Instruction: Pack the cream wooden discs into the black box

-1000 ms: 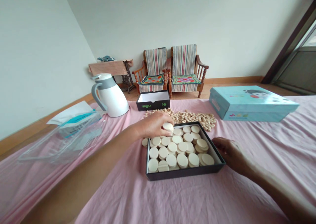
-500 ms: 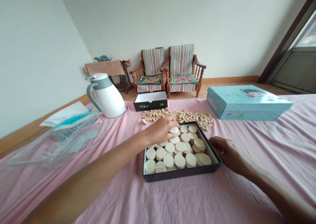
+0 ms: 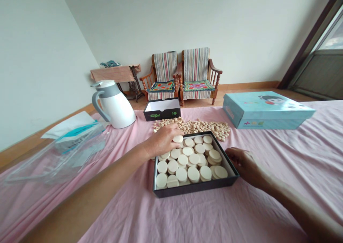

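Note:
A black shallow box point(image 3: 197, 191) with a light lining holds rows of stacked pale round discs point(image 3: 193, 173). Over its back left corner, my left hand point(image 3: 164, 139) is closed, fingers and thumb pinching a pale disc point(image 3: 178, 138); whether more discs lie under it I cannot tell. My right hand point(image 3: 242, 160) rests on the cloth against the box's right side. Its fingers are curled, their tips partly hidden, and I cannot make out anything in them. Just behind the box, small beige nut-like pieces point(image 3: 211, 128) are spread on the cloth.
A black box point(image 3: 163, 114) with green print stands behind the pieces. To the left are a white and grey jug point(image 3: 118, 107) and clear plastic packaging point(image 3: 66, 153). At the right sits a light blue box point(image 3: 268, 110). A pink cloth point(image 3: 187, 218) covers the surface.
My left hand has moved left across the discs toward the box's back left corner, with a disc between its fingers. My right hand stays beside the box.

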A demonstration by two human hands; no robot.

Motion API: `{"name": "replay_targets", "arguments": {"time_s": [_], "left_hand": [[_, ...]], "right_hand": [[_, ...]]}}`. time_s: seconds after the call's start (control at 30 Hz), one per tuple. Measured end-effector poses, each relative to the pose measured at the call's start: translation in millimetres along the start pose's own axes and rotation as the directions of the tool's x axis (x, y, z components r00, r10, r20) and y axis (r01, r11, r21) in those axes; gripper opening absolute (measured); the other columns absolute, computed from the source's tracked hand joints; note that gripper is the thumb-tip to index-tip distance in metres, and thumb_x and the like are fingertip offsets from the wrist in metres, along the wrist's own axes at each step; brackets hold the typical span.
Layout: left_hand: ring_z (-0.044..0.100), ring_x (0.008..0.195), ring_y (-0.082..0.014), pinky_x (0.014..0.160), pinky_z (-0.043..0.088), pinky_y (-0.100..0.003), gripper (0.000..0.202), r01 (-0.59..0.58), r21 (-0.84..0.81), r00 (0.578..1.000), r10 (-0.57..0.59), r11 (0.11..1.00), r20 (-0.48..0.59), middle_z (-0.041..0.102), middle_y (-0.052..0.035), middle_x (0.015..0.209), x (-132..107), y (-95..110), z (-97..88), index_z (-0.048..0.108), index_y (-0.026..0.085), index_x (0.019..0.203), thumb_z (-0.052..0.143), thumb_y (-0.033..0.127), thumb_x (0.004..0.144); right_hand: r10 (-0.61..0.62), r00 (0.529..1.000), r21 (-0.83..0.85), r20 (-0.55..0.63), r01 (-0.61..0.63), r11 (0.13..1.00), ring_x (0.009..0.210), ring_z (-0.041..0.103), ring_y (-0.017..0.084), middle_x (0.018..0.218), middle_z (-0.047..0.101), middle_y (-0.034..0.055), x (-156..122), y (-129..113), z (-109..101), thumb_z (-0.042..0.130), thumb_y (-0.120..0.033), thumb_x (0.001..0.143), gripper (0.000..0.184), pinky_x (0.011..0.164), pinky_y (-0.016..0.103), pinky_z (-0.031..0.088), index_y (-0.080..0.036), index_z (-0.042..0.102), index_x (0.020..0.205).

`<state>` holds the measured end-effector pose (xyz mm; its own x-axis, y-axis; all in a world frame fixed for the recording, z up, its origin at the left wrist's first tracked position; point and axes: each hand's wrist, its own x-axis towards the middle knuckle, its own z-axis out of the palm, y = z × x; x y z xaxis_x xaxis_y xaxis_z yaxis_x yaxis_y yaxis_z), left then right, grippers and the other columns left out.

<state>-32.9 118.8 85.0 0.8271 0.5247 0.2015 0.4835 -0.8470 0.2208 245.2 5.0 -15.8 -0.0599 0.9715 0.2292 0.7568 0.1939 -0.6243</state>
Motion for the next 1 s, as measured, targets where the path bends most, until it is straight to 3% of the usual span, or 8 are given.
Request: {"name": "replay_targets", "arguments": {"time_s": [0.37,0.53,0.73,1.0], "left_hand": [[0.058,0.094,-0.0209,0.085,0.046,-0.035,0.022,0.017,-0.006,1.000,-0.017,1.000,-0.005,0.061,-0.0088,0.100,-2,1,1.8,0.067,0.014,0.097,0.070,0.018,0.075],[0.059,0.090,-0.0194,0.082,0.046,-0.035,0.030,-0.015,-0.067,0.999,0.013,0.998,-0.031,0.063,-0.0069,0.096,-4,7,-5.1,0.067,0.017,0.104,0.071,0.024,0.075],[0.058,0.087,-0.0188,0.078,0.044,-0.031,0.031,-0.085,-0.138,0.987,0.102,0.987,0.122,0.062,-0.0069,0.095,1,22,-5.7,0.066,0.018,0.105,0.070,0.019,0.075],[0.054,0.069,-0.0123,0.065,0.041,-0.025,0.020,-0.094,-0.175,0.984,0.119,0.980,0.135,0.057,-0.0023,0.083,5,17,4.7,0.066,0.016,0.096,0.067,0.019,0.076]], "right_hand": [[0.011,1.000,-0.005,0.016,-0.011,1.000,0.054,0.049,0.012,0.060,0.056,-0.0007,0,1,0,0.042,-0.019,0.076,0.016,0.052,0.024,0.035,-0.018,0.056,0.068],[0.005,1.000,-0.032,0.025,-0.004,0.999,0.053,0.049,0.012,0.058,0.056,-0.0015,0,5,1,0.043,-0.018,0.075,0.015,0.051,0.023,0.033,-0.019,0.056,0.068],[-0.006,1.000,-0.023,0.018,0.006,1.000,0.054,0.049,0.012,0.059,0.056,-0.0009,0,4,1,0.042,-0.018,0.075,0.015,0.051,0.024,0.034,-0.019,0.056,0.070],[-0.017,1.000,-0.040,0.015,0.018,0.999,0.055,0.049,0.012,0.061,0.056,-0.0009,-1,4,2,0.042,-0.017,0.075,0.015,0.052,0.023,0.034,-0.018,0.056,0.071]]}}
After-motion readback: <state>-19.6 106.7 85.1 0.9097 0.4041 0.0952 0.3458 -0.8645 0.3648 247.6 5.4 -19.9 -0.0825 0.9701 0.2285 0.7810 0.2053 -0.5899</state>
